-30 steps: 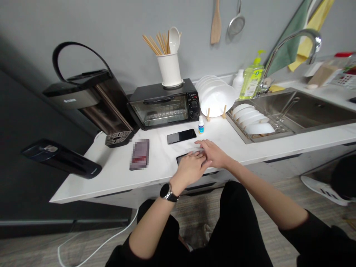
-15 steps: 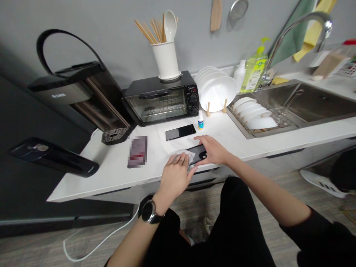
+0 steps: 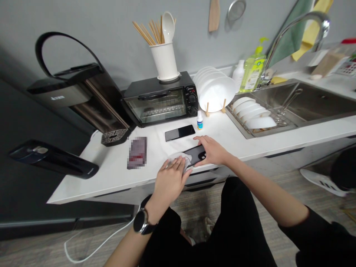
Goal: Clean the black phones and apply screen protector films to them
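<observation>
A dark phone (image 3: 195,154) lies near the counter's front edge, with what looks like its camera corner at the right end. My right hand (image 3: 210,150) grips that end between thumb and fingers. A crumpled white tissue (image 3: 187,158) is spread over the phone's left part. My left hand (image 3: 171,180), a round black watch on its wrist, presses the tissue down with fingers close together. Part of the phone is hidden under hand and tissue. Just behind lies a second black phone (image 3: 180,133), screen up, beside a small white spray bottle (image 3: 200,121) with a blue label.
On the white counter (image 3: 111,181) are a blurred-out packet (image 3: 137,152), a dark flask (image 3: 55,159) and a tall drink machine (image 3: 91,96). Behind stand a toaster oven (image 3: 161,102) and racked white plates (image 3: 217,92). The sink (image 3: 306,107) is to the right.
My left hand has slid a little to the left and down with the tissue, so more of the phone shows. My right hand keeps its grip on the right end.
</observation>
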`<state>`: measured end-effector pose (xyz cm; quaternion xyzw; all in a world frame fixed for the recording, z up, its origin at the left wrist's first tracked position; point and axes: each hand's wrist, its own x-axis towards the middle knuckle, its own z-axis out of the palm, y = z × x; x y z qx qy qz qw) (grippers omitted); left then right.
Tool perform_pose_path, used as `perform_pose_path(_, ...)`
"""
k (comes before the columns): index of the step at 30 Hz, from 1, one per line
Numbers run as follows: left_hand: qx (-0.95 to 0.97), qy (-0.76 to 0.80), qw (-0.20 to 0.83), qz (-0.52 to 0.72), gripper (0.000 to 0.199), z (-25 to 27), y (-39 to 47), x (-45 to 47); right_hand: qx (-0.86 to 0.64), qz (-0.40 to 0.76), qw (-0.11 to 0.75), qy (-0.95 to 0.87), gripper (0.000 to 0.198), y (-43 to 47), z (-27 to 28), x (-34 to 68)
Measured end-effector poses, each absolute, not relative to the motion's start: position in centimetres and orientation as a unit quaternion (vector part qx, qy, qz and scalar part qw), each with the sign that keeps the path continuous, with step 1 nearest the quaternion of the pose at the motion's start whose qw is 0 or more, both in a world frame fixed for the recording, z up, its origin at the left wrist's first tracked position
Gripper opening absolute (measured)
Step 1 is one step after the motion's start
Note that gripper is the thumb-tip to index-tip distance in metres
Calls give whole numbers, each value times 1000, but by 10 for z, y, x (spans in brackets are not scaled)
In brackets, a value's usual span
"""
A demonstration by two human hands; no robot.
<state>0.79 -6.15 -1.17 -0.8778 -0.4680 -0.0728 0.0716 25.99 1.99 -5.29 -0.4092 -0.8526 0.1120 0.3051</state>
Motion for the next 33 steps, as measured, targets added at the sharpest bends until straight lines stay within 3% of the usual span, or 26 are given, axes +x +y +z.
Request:
perform_pose_path(4,-886,-454,63,-73,58,-11,-48,28,-401,99,302,-859,106,22,-55,261)
perform_pose_path(10,-924,-364,-27,-111,51,-13,-19,83,-396,90,293,-865,66,22,-59,266)
perform_pose_path(14,-928,-355,-36,-107,51,-13,-32,50,-407,107,302,-855,87,20,-58,263)
perform_pose_path(17,-910,-408,-2,-74,55,-8,-48,9,-413,113,309,-849,110,20,-56,261)
perform_pose_path(19,-900,-432,25,-57,55,-5,-55,-9,-414,116,310,-848,115,19,-55,260)
perform_pose_path(24,-909,-411,36,-55,58,-7,-46,11,-405,107,306,-855,109,21,-56,261)
perform_pose_path(30,-944,-309,-50,-104,47,-19,-8,71,-384,108,301,-866,85,26,-63,266)
perform_pose_path(33,-948,-290,-69,-110,45,-21,-4,70,-395,114,298,-861,86,26,-64,267)
